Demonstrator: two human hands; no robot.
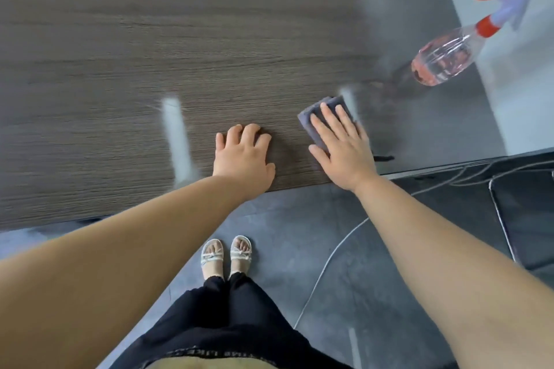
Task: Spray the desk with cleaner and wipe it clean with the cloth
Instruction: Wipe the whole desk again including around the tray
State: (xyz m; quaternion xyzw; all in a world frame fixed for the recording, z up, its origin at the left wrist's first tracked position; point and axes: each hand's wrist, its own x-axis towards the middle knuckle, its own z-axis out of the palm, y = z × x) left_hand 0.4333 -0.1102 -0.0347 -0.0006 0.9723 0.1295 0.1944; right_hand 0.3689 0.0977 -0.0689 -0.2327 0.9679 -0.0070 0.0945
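Wood-grain counter (pixel 120 69) stretches open to the left and back. Near its front edge the right hand (pixel 341 153) presses flat, fingers straight, on the folded grey cloth (pixel 308 126). The left hand (pixel 242 156) rests just beside it, fingers loosely bent, grasping nothing. The spray bottle (pixel 443 60) stands near the right edge.

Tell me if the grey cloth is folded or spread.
Folded: the grey cloth forms a compact pad with layered edges under the flat right hand.
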